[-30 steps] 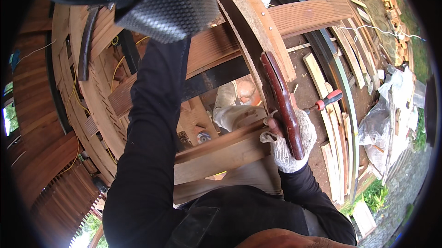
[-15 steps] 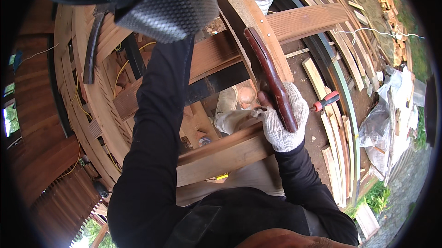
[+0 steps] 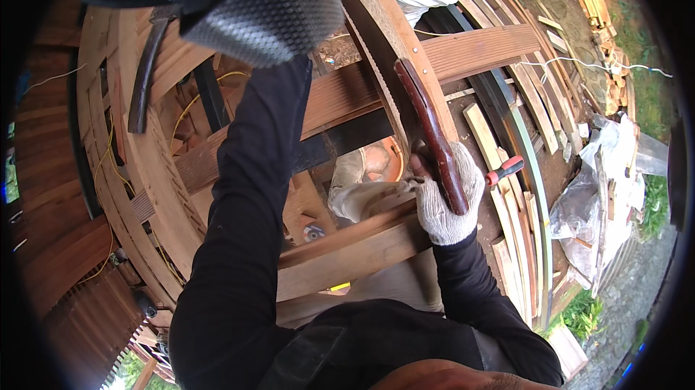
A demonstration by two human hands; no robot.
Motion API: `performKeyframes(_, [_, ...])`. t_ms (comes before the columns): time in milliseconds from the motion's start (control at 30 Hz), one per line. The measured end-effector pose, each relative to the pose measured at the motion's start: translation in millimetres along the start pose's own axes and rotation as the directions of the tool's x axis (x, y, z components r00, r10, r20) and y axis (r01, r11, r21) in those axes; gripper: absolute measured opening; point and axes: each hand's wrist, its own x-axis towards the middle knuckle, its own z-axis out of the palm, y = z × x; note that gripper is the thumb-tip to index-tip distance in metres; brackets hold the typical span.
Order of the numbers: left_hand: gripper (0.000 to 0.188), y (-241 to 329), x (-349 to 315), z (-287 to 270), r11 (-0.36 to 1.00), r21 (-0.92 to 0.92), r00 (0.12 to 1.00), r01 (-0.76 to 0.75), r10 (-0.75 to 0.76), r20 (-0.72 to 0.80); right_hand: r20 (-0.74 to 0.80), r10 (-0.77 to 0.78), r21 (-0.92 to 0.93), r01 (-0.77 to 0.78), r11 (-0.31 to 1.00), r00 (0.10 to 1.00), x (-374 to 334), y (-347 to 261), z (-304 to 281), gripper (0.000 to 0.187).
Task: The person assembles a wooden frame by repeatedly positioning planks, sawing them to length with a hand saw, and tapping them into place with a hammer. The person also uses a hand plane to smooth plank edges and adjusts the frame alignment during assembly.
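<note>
Farther up the pale board (image 3: 400, 24) than a second ago, the curved reddish-brown handle (image 3: 438, 145) lies in your gloved right hand (image 3: 452, 198), fingers curled around its lower part. Your left hand is hidden behind a dark flap (image 3: 268, 17); its fingers can't be told. Two bolt heads (image 3: 415, 50) appear already seated; what remains is unclear.

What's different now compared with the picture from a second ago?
The right hand and the curved reddish-brown piece in its grip have moved forward and slightly left along the bolted board. The grip stayed; the red-and-black handle still lies to the right. The left hand is hidden.
</note>
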Motion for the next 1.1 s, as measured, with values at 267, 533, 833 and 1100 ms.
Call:
performKeyframes(267, [0.053, 4.7, 2.1, -8.8, 0.996, -0.082, 0.999, 0.03, -0.029, 0.015, -0.001, -0.03, 0.067, 0.031, 0.997, 1.0, -9.2, 19.8, -3.5, 0.031])
performKeyframes(533, [0.053, 7.0, 0.3, -16.8, 0.996, -0.078, 0.999, 0.042, -0.041, 0.013, -0.026, 0.069, -0.121, -0.072, 0.99, 0.997, -52.5, 12.1, -18.6, 0.034])
performKeyframes(833, [0.05, 3.9, 4.4, -8.3, 0.992, -0.076, 0.988, -0.098, 0.087, -0.129, -0.015, -0.082, 0.021, 0.083, 0.996, 0.996, 17.3, 2.5, 8.6, 0.023])
performKeyframes(1100, [0.045, 4.4, -4.6, 3.4, 0.955, 0.219, 0.87, -0.199, 0.276, -0.41, -0.1, -0.063, -0.038, 0.059, 0.998, 0.993, 5.6, 11.5, 18.3, 0.022])
